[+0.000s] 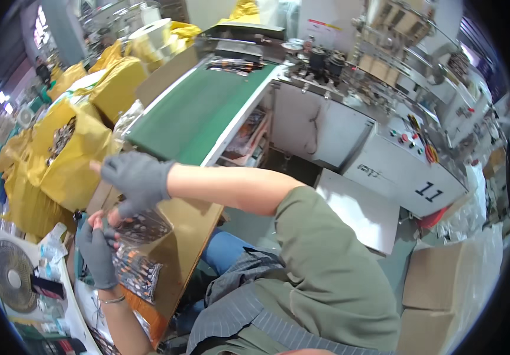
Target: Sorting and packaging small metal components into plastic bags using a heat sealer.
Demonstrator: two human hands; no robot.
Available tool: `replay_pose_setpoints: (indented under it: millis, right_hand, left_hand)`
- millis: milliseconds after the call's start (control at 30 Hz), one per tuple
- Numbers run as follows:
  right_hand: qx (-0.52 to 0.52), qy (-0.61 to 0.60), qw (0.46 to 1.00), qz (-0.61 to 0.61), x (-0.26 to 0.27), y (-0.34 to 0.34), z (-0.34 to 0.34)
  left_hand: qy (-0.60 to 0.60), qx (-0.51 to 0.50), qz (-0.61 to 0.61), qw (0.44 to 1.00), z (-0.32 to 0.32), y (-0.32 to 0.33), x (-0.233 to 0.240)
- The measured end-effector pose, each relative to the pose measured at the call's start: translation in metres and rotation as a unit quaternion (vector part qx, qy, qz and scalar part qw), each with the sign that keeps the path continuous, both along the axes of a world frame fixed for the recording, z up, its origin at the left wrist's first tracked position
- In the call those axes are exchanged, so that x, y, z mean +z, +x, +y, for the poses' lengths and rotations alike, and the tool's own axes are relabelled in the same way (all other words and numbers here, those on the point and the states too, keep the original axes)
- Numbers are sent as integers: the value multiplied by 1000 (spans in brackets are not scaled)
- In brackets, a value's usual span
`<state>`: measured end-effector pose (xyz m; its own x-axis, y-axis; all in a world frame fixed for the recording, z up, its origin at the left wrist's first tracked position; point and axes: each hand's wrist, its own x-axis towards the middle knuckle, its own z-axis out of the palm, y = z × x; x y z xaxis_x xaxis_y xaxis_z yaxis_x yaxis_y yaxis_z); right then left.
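Both my hands wear grey gloves with bare fingertips, over a brown cardboard-topped table [188,226]. My right hand [137,181] reaches across from the right, its thumb pointing down beside a clear plastic bag [146,228] with dark small pieces in it. Just below it, my left hand [97,253] has its fingers bent upward, close to the right thumb. Whether either hand pinches the bag's edge cannot be made out. Next to my left hand lies a bundle of orange, black and white printed packets [138,271]. A teal device [83,235] is partly hidden behind that hand.
A green conveyor belt [193,111] leads away ahead, with several packets [235,65] at its far end. Yellow sacks [75,155] crowd the left. A fan [13,279] and a phone [47,287] are at lower left. White machine cabinets [406,177] and cardboard boxes [432,279] stand right.
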<state>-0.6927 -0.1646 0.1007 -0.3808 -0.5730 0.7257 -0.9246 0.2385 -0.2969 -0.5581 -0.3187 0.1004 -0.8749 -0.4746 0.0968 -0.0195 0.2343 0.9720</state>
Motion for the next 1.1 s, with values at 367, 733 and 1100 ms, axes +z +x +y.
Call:
replay_pose_setpoints:
  millis: [367, 733, 1100]
  right_hand:
    - [247, 28, 952, -180, -11, 25, -86]
    - [202, 258, 940, -93, -123, -47, -206]
    - [122, 114, 983, -72, -45, -16, -335]
  left_hand:
    - [-9, -96, 258, 961, -53, 49, -10]
    - [252, 67, -39, 965, -124, 29, -175]
    - [401, 194, -42, 894, -226, 19, -204]
